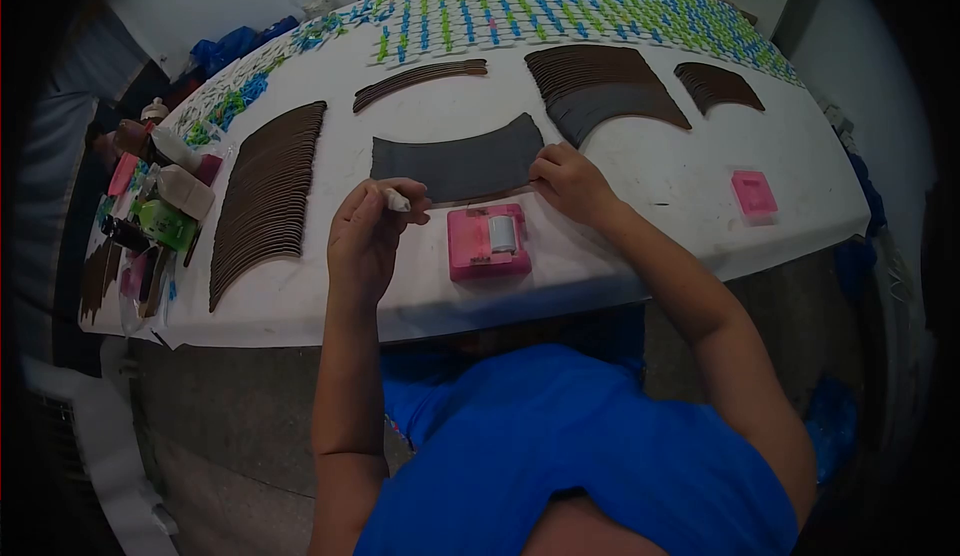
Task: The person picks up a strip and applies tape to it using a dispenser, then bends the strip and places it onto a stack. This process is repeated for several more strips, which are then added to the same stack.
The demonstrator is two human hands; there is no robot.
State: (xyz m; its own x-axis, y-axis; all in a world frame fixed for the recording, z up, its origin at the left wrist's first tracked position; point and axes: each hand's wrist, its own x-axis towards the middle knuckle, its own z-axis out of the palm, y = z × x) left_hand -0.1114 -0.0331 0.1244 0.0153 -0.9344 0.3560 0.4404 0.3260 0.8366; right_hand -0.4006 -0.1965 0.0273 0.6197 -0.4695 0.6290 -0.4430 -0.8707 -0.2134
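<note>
My left hand [365, 231] is raised just left of a pink box, its fingers closed around a small whitish object [397, 200] whose kind I cannot make out. My right hand [575, 184] pinches at the right end of a dark, curved stack of thin strips [455, 161] lying on the table. Directly in front of me stands the pink box [470, 259], which has a white roller [502, 234] set in its top.
More stacks of brown curved strips [268, 201] lie around on the white-covered table [400, 316]. Rows of green and blue clips [560, 6] fill the far side. Bottles [165, 221] crowd the left edge, and a small pink container [754, 194] sits at right.
</note>
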